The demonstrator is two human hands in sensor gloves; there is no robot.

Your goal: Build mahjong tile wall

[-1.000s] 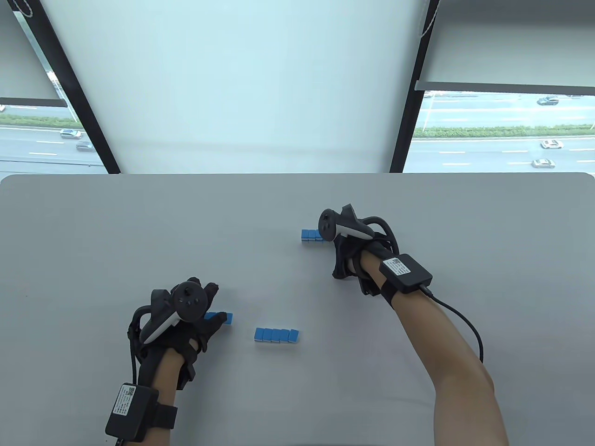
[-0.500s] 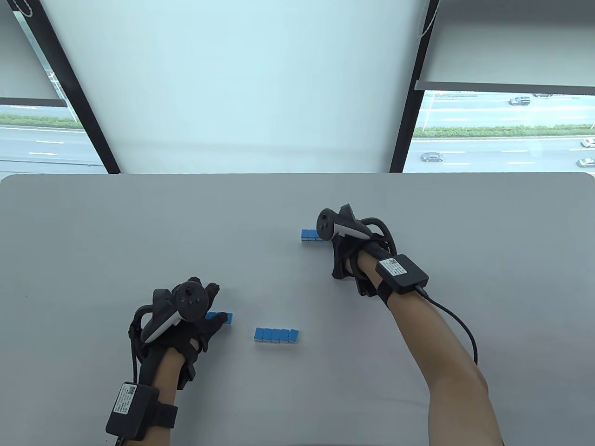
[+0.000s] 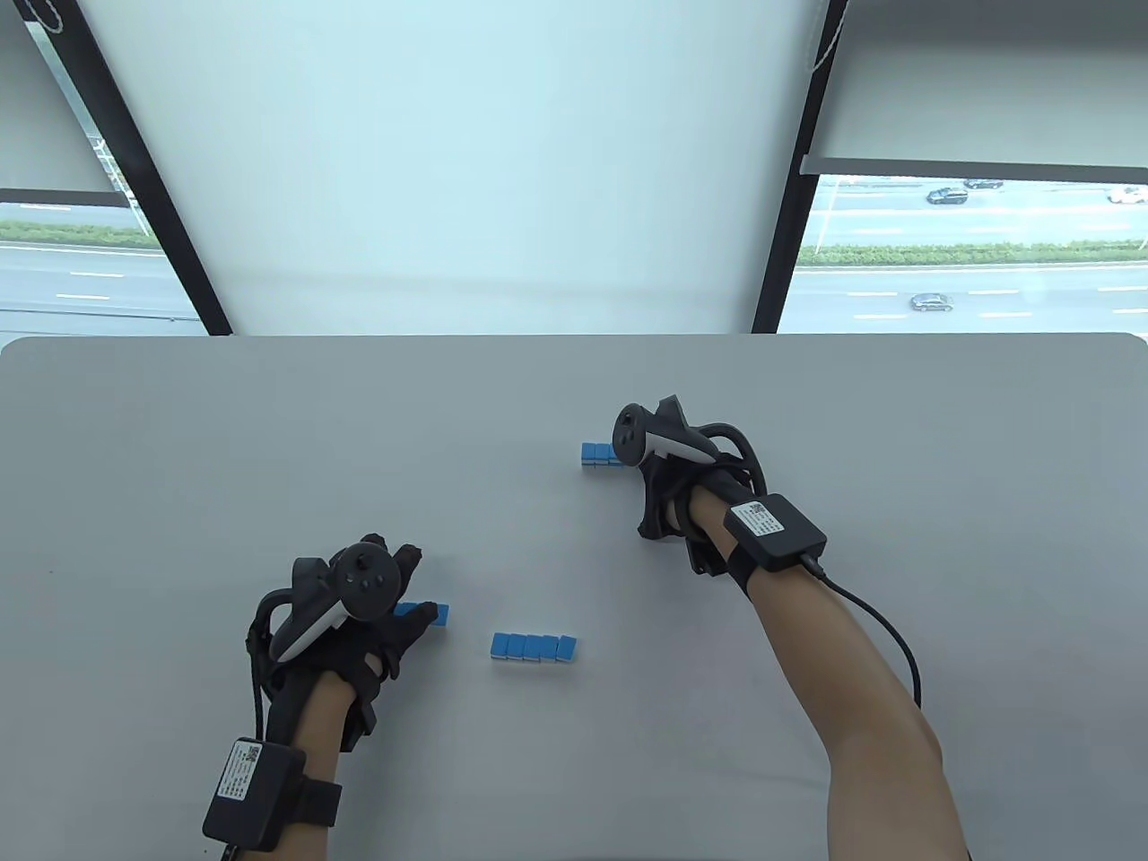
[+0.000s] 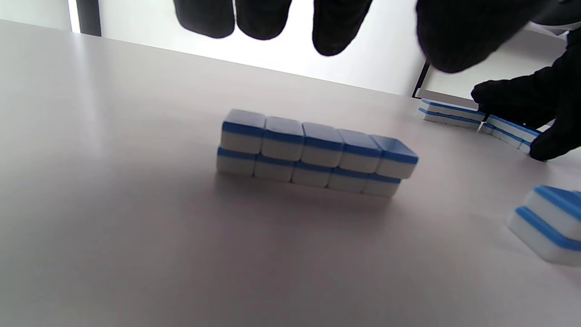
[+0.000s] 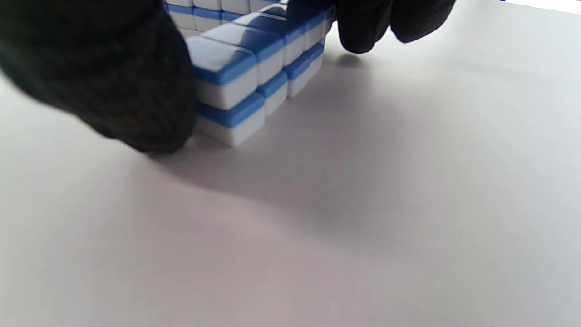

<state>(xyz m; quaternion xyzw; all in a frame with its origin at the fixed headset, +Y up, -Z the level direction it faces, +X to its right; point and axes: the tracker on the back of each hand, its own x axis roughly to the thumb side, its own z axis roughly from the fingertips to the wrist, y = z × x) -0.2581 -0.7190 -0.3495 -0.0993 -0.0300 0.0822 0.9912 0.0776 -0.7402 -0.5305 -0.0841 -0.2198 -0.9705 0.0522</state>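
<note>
The setting looks like an upper-floor office or recording room in a city building. A plain grey table (image 3: 269,430) with rounded far corners stands against a wall of tall windows (image 3: 969,251). Beyond the table's far edge, a wide pale roller blind (image 3: 466,179) covers the middle pane between black frame bars (image 3: 798,179). To either side of the blind, well below the window line, a multi-lane road (image 3: 969,296) with cars and a green hedge strip (image 3: 969,256) shows.
</note>
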